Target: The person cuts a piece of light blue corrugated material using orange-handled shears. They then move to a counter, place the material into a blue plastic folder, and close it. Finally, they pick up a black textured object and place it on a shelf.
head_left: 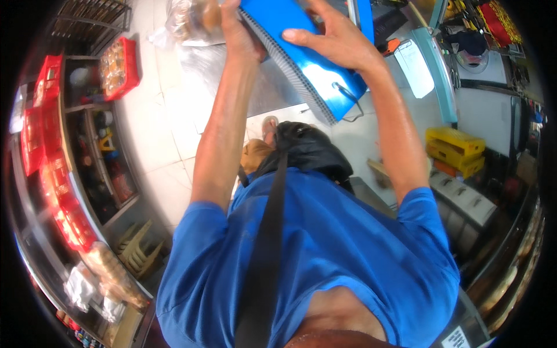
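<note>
At the top of the view I hold up a glossy blue box-like thing [316, 72] with a ridged grey side. A dark, thin loop hangs by its near right corner, and its exact kind does not show. My left hand [241, 35] is closed round its left side, the fingertips cut off by the frame's upper edge. Across the right part of the blue face lies my right hand [342, 43], thumb stretched over the surface and fingers bent toward the far edge. Just right of that hand is a white sheet [414, 68].
Red crates [119, 68] with wrapped goods and shelves line the left. A clear bag of round brown items [194, 23] sits by a metal surface [272, 87]. Yellow trays [455, 151] are stacked at right. A black bag [310, 151] hangs at my front.
</note>
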Demonstrator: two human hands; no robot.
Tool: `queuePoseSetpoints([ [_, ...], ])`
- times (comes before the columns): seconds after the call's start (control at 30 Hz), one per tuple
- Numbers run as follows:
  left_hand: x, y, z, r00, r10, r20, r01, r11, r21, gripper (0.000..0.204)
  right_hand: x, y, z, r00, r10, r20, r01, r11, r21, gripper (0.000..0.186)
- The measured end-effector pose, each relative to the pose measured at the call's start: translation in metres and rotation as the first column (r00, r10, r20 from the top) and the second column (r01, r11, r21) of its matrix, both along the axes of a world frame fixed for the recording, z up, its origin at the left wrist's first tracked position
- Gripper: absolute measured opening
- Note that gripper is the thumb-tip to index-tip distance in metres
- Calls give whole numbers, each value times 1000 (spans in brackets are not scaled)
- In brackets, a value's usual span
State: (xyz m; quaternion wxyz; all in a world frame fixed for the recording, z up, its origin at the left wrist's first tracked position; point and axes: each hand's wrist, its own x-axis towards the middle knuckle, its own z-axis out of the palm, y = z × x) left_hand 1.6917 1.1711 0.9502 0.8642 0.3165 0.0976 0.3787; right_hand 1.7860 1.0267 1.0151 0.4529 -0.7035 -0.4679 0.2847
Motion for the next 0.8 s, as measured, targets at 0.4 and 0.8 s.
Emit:
queuePoseSetpoints([
  [0.4,-19,-25,-11,999,43,-15,-44,998,-39,70,17,-116,20,821,-524,-228,562,669,486,80],
  [0.8,41,-122,-69,914,-404,24,381,840,-386,75,-49,-171,-74,137,364,-921,504,775,382,137],
])
